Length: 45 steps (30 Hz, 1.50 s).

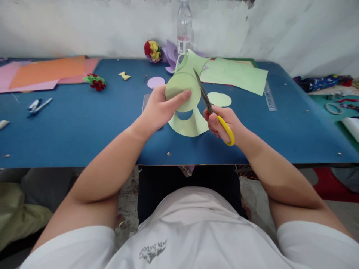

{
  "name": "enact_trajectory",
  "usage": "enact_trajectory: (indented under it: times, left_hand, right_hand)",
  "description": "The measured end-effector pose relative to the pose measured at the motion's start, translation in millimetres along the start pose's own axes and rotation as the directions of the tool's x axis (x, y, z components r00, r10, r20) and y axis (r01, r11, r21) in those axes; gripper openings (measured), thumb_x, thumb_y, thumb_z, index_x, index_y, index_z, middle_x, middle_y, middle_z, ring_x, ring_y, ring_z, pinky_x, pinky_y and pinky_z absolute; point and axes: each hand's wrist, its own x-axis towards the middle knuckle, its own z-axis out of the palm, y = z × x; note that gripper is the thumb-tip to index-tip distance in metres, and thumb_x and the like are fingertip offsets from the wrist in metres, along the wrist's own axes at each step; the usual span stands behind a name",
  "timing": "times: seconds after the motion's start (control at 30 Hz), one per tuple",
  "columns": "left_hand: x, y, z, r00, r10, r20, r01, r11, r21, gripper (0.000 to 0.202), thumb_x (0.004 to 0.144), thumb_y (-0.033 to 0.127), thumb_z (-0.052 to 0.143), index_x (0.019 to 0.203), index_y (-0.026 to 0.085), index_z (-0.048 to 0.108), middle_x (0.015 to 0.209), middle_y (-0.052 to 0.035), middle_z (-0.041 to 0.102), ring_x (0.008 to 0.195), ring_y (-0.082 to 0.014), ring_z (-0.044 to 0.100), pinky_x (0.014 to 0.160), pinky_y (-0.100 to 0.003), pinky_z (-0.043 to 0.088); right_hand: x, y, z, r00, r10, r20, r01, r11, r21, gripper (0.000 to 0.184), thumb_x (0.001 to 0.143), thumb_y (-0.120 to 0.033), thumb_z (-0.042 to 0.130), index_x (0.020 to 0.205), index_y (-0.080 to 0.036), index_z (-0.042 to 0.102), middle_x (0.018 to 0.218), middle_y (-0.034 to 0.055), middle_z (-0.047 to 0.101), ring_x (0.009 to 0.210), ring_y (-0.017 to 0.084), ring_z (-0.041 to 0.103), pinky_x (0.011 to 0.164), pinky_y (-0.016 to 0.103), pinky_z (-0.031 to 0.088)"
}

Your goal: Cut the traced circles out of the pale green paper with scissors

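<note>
My left hand (161,108) pinches a curled piece of light green paper (183,95), thumb across its front, holding it up above the blue table (84,123). My right hand (221,121) grips yellow-handled scissors (209,106), fingers through the loop. The blades point up and away along the right edge of the green paper. A cut-out green oval (219,99) lies on the table just behind the scissors.
A larger green sheet (235,76) and a clear ruler (270,97) lie at the back right. A water bottle (184,28), a paper flower ball (152,50), a lilac circle (156,82), orange and pink sheets (47,73), a red-green flower (95,81) and pens (37,105) sit to the back and left.
</note>
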Motion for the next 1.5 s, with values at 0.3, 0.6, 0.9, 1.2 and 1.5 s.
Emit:
enact_trajectory:
  times: [0.3,0.6,0.9,1.2,1.5]
  left_hand:
    - [0.9,-1.7,-2.3,1.0,0.009,-0.004,-0.008,1.0,0.013,0.049,0.087,0.064,0.1,0.093,0.018,0.087,0.095,-0.0065,0.083,0.086,-0.0248,0.08,0.074,-0.033,0.065]
    - [2.2,0.3,-7.7,1.0,-0.014,0.024,0.014,1.0,0.019,0.044,0.092,0.061,0.098,0.098,0.018,0.089,0.096,-0.0036,0.085,0.087,-0.0212,0.078,0.078,-0.033,0.064]
    - [2.0,2.7,-11.6,0.999,-0.048,0.009,0.047,0.996,0.077,0.04,0.09,0.057,0.098,0.094,0.019,0.09,0.092,-0.004,0.083,0.084,-0.0219,0.076,0.072,-0.033,0.06]
    - [6.9,6.5,-14.0,0.998,-0.037,0.047,0.036,0.999,0.013,0.038,0.081,0.054,0.106,0.089,0.021,0.091,0.093,-0.0059,0.082,0.081,-0.0218,0.071,0.072,-0.038,0.061]
    - [6.5,9.7,-15.8,0.999,-0.027,0.024,0.025,0.996,0.08,0.034,0.085,0.048,0.102,0.079,0.02,0.084,0.08,-0.0028,0.072,0.076,-0.0202,0.068,0.068,-0.036,0.058]
  right_hand:
    - [0.9,1.2,0.0,1.0,-0.001,-0.007,0.001,1.0,-0.01,0.076,0.098,-0.099,0.059,0.088,-0.024,0.056,0.064,-0.0027,0.045,0.058,0.015,0.039,0.054,0.032,0.034]
    - [1.5,1.1,0.0,1.0,-0.004,-0.009,0.004,1.0,-0.026,0.077,0.098,-0.1,0.057,0.087,-0.024,0.054,0.068,-0.0013,0.044,0.063,0.015,0.037,0.056,0.032,0.032]
    - [0.5,-2.8,-1.6,1.0,-0.001,-0.014,0.0,0.999,-0.047,0.079,0.097,-0.101,0.057,0.087,-0.023,0.057,0.071,-0.0001,0.044,0.067,0.015,0.036,0.059,0.033,0.031]
    - [1.6,-3.2,-1.7,1.0,0.009,-0.014,-0.01,0.999,-0.045,0.079,0.096,-0.101,0.058,0.085,-0.023,0.055,0.069,-0.0007,0.042,0.066,0.015,0.035,0.058,0.033,0.03]
    - [0.4,-5.9,-3.1,1.0,0.005,-0.004,-0.005,0.998,-0.064,0.079,0.095,-0.102,0.058,0.085,-0.023,0.056,0.069,-0.0009,0.043,0.066,0.015,0.035,0.058,0.033,0.031]
